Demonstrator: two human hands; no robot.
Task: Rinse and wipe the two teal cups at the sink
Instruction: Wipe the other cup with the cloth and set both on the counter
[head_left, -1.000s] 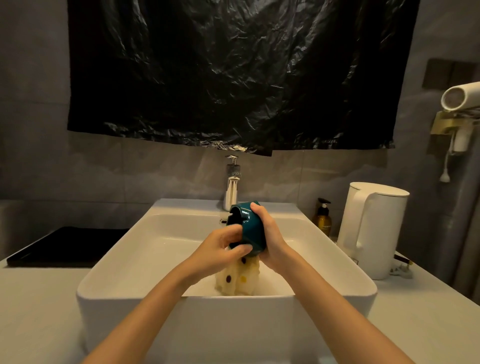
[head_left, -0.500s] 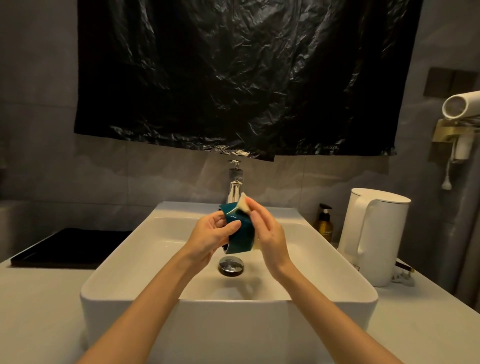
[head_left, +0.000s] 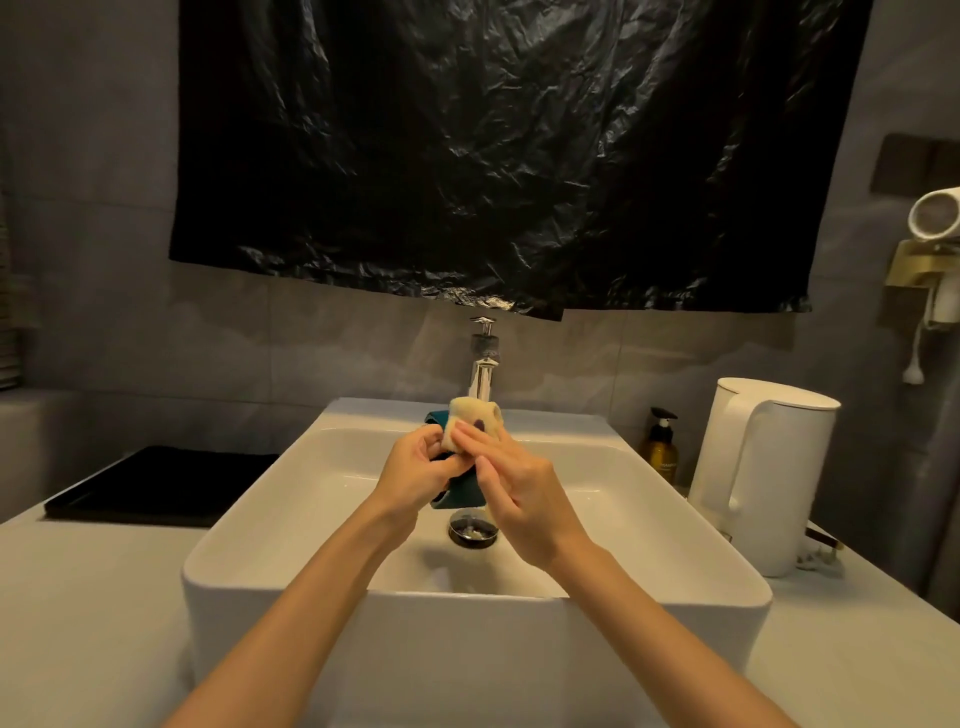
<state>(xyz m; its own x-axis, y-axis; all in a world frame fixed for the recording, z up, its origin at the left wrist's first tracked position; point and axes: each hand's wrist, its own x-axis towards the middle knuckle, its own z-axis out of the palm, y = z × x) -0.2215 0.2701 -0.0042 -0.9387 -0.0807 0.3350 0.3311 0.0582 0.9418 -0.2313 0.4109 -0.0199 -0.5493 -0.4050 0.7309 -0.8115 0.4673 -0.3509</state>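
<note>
Over the sink (head_left: 332, 467), the teal cup (head_left: 464, 492) lay between both hands, long axis roughly twelve to six o'clock. The left hand (head_left: 415, 473) gripped it from nine; the right hand (head_left: 519, 483) pressed a spotted cloth (head_left: 475, 421), fingers straight, onto its twelve o'clock end.
</note>
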